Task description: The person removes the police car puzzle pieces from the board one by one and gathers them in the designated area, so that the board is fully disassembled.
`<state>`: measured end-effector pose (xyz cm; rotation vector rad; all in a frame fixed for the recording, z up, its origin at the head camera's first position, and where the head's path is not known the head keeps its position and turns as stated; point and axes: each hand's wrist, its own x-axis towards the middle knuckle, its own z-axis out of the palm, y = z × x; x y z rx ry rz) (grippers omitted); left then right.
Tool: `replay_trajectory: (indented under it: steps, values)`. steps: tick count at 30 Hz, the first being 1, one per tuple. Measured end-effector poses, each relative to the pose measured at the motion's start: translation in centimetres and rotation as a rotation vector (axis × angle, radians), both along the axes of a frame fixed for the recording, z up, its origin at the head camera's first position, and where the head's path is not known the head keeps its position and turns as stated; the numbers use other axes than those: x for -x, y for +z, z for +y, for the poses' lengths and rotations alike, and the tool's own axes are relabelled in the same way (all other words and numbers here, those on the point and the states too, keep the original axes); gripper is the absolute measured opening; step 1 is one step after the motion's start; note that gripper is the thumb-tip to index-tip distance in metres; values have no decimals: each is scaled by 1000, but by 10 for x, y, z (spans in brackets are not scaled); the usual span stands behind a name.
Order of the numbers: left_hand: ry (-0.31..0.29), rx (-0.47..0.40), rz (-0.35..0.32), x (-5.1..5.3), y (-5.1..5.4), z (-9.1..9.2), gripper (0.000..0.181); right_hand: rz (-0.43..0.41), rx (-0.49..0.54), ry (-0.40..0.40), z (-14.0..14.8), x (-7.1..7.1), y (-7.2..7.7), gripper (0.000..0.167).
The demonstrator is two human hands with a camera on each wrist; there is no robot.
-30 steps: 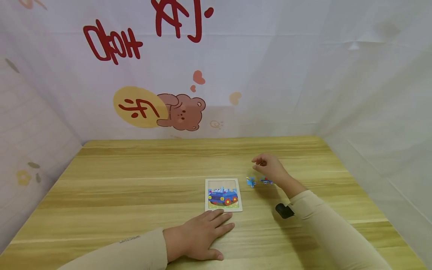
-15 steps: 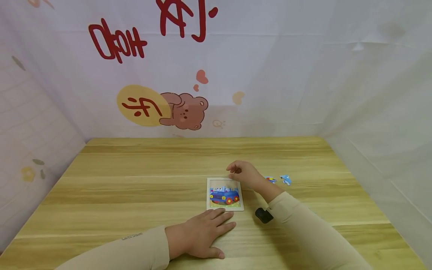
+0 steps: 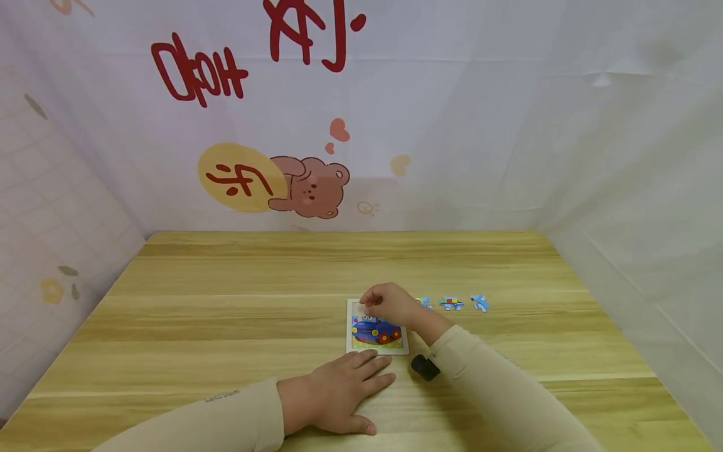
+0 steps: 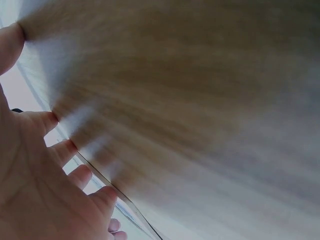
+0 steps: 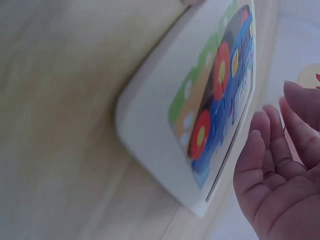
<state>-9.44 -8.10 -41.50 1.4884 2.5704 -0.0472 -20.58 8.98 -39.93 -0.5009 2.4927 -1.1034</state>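
A square puzzle tray (image 3: 349, 339) with a pale frame lies on the table, showing a blue vehicle with red wheels. My left hand (image 3: 341, 392) rests palm down at its near edge, fingers spread; in the left wrist view the left hand (image 4: 40, 185) has its fingertips on the tabletop. Over the tray's upper part, my right hand (image 3: 392, 306) hovers with bent fingers, covering part of the picture. The right wrist view shows the right hand (image 5: 285, 180) loosely curled beside the tray (image 5: 150, 140), with a gap between thumb and fingers and no piece visible there.
Right of the tray, three loose pieces lie in a row: one partly hidden by the right hand (image 3: 423, 303), a middle piece (image 3: 452, 303) and a far piece (image 3: 479, 303). A black device (image 3: 425, 367) is on my right wrist. Printed cloth (image 3: 452, 125) hangs behind the table.
My right hand has moved left from above the loose pieces to over the tray, uncovering the pieces at the right. My left hand has stayed at the tray's near edge. The view has shifted slightly.
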Motion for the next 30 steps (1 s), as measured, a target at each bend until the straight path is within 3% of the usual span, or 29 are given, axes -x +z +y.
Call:
replay_trajectory:
  steps: [12, 19, 24, 30]
  values:
    - [-3, -14, -9, 0, -2, -1, 76, 48, -172, 95, -14, -5, 2, 12]
    - [-5, -19, 1, 1, -1, -1, 76, 17, -205, 119, -17, -4, 0, 13]
    - [0, -19, 13, 0, 0, 0, 76, -5, -194, 127, -18, -4, 0, 12]
    - [1, -10, 0, 0, -1, -1, 76, -36, -91, 101, -15, -4, -1, 9]
